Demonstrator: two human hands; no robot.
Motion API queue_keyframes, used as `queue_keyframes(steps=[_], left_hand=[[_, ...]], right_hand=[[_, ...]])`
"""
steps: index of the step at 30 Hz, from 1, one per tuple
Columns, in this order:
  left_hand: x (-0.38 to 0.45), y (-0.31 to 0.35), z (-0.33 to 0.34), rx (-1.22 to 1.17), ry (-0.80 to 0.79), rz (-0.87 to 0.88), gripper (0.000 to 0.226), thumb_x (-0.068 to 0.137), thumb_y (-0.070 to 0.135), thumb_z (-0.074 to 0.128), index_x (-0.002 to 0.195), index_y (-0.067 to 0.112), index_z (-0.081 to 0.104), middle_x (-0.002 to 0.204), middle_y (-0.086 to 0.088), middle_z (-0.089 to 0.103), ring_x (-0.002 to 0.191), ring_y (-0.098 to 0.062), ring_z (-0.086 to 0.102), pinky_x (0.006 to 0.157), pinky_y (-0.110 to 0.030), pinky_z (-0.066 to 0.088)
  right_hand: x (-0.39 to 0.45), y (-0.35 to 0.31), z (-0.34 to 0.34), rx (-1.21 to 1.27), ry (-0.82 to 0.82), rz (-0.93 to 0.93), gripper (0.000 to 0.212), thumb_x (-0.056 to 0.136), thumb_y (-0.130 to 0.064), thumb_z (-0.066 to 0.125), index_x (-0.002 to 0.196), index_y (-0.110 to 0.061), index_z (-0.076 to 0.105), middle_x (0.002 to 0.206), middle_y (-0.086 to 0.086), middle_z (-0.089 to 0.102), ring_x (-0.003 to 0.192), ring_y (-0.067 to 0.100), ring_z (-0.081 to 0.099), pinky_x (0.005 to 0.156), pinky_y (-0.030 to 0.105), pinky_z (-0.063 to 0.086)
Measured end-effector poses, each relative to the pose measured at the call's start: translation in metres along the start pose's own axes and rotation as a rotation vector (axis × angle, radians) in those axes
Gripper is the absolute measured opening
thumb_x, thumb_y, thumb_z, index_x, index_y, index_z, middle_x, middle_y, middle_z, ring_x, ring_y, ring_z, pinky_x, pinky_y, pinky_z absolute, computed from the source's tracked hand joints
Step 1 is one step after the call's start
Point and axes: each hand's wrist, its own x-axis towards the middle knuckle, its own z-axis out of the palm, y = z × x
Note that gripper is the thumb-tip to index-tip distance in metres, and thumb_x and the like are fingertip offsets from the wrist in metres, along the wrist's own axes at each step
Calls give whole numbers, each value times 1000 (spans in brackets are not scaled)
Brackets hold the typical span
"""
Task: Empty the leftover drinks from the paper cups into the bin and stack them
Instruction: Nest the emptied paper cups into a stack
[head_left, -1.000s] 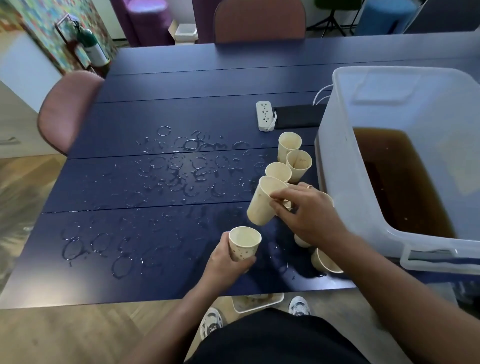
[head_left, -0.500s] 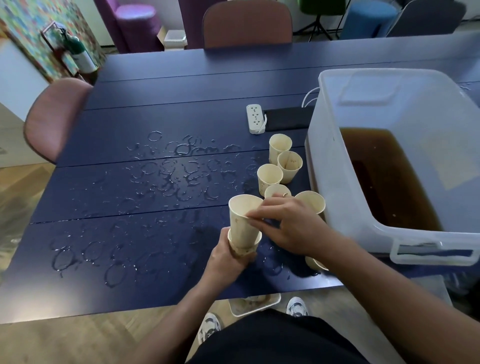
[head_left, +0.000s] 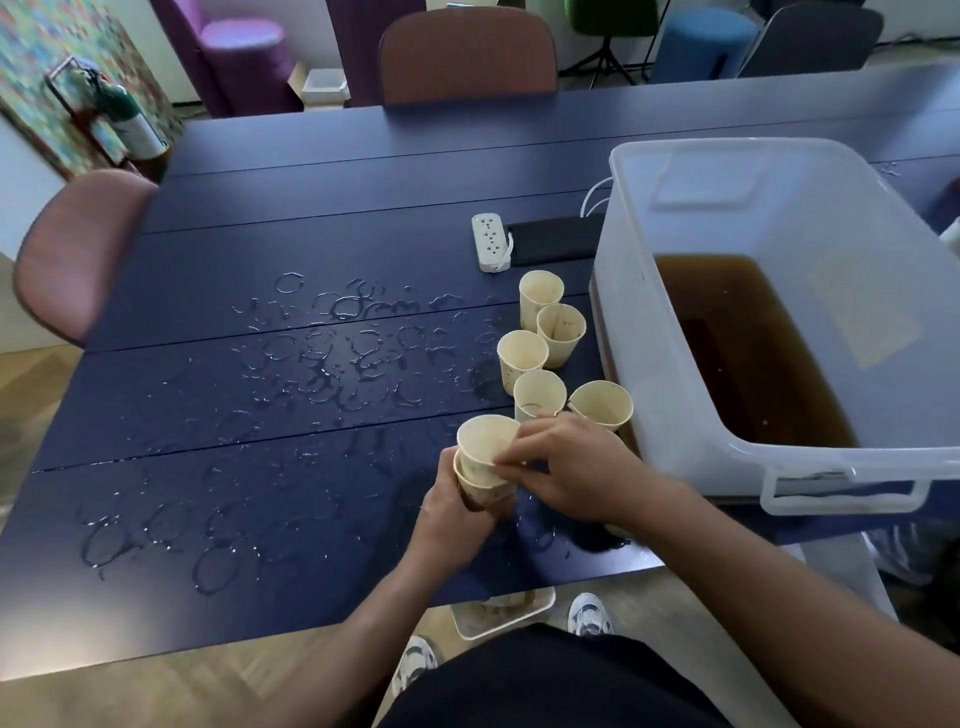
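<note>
Our left hand (head_left: 457, 512) gripped the lower cream paper cup (head_left: 480, 492); our right hand (head_left: 566, 467) pinched the upper cream paper cup (head_left: 483, 447) nested inside it.

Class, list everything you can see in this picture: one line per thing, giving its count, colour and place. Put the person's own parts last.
Nested cups: two, cream, one inside the other, held above the near table edge.
Loose cups: five, cream, upright on the table beside the bin.
Bin: one, clear plastic, right side of the table, holding brown liquid.
Table: one, dark blue, with wet rings across its middle.
Power strip: one, white, behind the cups.
Black pouch: one, right of the power strip.
Chairs: two brownish-pink, at the far and left sides.
Tray: one, white, on the floor under the table edge.
Left hand: grips the lower cup.
Right hand: pinches the upper cup's rim.
</note>
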Motion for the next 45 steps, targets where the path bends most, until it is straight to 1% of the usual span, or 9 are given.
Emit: queue_keyframes(steps=[3,8,13,19,28,32,37,41,45], left_hand=[[4,6,2,15,-28,33,65,74,22,87,119,37,42,99,17,62,90,-6,61,81,-34,50],[4,1,5,15,-74,45,65,73,29,88,120,37,44,105,12,65,95,-9,63,82,-33,52],[2,-2,8,35,-163,58,65,75,28,88,121,37,43,110,17,62,101,-3,60,83,-21,48],[2,-8,15,96,-297,41,68,76,30,86,127,33,42,118,14,60,110,-9,57,95,-34,50],[3,-4,20,135,-383,49,66,79,28,85,127,32,39,120,15,57,110,-4,54,87,-20,43],[2,-4,19,128,-381,35,65,79,28,85,126,34,39,116,20,56,104,1,54,75,-7,42],[3,-12,19,116,-357,15,67,77,30,86,126,34,40,120,17,57,114,-10,55,95,-32,49],[2,-15,17,105,-339,0,68,77,30,85,126,35,39,122,13,58,114,-11,55,92,-30,47],[2,-17,16,86,-295,-15,66,75,32,86,125,33,43,117,9,61,109,-15,59,92,-38,52]], right_hand=[[-5,2,2,-48,-85,52,17,93,-33,67,105,-29,79,101,-9,72,93,12,58,65,8,33],[-15,2,-4,-7,-116,215,48,89,-64,54,128,-38,63,122,-16,61,98,7,57,86,31,51],[-30,7,-18,1,16,453,41,100,-30,56,140,-27,51,130,-3,58,100,12,52,87,24,38],[-52,15,-19,-4,-139,590,17,94,-27,64,111,-25,62,110,0,66,89,16,55,76,27,42],[-74,30,10,-297,-236,720,21,90,-30,67,102,-24,51,108,3,58,92,25,61,73,34,51],[-78,33,19,-405,-205,754,19,90,-28,62,87,-28,44,100,1,63,77,26,55,64,30,42],[-73,24,10,-396,-207,728,5,90,-29,61,90,-27,57,90,-2,62,75,23,55,57,28,37],[-63,4,-18,-395,-213,681,15,91,-38,61,100,-28,67,94,-2,69,76,21,60,56,25,36],[-53,-26,-58,-359,-21,570,19,91,-46,60,100,-33,70,92,-4,71,77,20,60,59,25,39]])
